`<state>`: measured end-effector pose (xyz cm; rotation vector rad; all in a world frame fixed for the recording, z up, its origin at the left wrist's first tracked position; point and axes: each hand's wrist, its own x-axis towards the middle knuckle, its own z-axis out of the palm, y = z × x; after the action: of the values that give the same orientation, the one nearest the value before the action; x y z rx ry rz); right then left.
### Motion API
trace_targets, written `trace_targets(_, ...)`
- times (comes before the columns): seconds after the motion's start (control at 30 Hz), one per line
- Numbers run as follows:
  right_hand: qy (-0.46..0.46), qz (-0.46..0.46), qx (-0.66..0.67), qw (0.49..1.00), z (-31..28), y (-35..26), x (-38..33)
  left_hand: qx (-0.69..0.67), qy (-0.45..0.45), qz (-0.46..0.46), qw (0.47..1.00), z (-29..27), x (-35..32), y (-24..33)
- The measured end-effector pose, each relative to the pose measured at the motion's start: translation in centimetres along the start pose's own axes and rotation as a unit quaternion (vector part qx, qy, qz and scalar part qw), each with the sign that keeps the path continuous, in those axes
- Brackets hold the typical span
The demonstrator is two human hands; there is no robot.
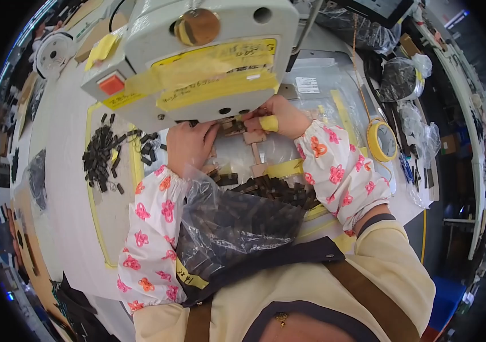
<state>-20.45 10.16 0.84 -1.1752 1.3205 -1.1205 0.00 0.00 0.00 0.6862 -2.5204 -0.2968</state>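
Note:
Beneath the front of a grey bench machine (214,74), both my hands meet at a small dark part (232,127) set among pinkish-tan blocks (255,137). My left hand (188,147) is closed, thumb and fingertips at the part's left end. On the other side my right hand (285,118) pinches at its right end, with yellow tape (268,123) wrapped round a finger. The machine's lower edge partly hides the fingertips. Just nearer to me, many loose dark small parts (280,191) spill beside a clear plastic bag (240,219) full of similar pieces.
Left on the white table (66,176) lies a heap of small black parts (103,154) within yellow tape lines. A red switch (111,85) sits on the machine's left side. At right are a yellow tape roll (382,140) and plastic-wrapped bundles (399,80).

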Motion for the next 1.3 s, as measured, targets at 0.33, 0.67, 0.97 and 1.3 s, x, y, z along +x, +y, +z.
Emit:
trace_targets(0.33,0.082,-0.055,-0.052,0.994,0.2,1.6,1.0,0.019,0.056,0.046,0.997,0.2,0.4,-0.9)
trace_targets(0.67,0.094,-0.098,-0.181,0.974,-0.7,1.7,0.7,0.004,0.064,0.091,0.994,0.4,0.7,-0.7)
trace_targets(0.97,0.045,-0.161,-0.402,0.9,-0.3,-0.7,0.0,-0.088,0.05,0.083,0.991,1.2,0.5,-1.1)
trace_targets(1.3,0.068,-0.125,-0.289,0.947,-0.4,-0.8,-0.1,-0.02,0.028,0.087,0.996,0.2,0.4,-0.8)
